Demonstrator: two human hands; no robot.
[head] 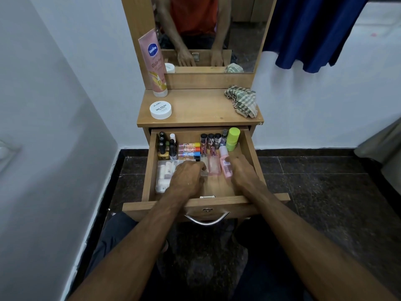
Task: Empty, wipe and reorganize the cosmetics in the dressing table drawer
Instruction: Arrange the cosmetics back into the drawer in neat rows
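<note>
Both forearms are reaching over the drawer [149,170] front. Left hand [188,177] is resting, fingers loosely curled, on the clear plastic case [165,173]; whether it is gripping, cannot tell. Right hand [243,170] is lying relaxed beside the pink bottle [225,164], fingertips touching it. Beyond the fingers, nail polishes are standing in rows. Judgement: nudge gently, keeping bottles upright. Checked cloth [243,101] is sitting on top.
</note>
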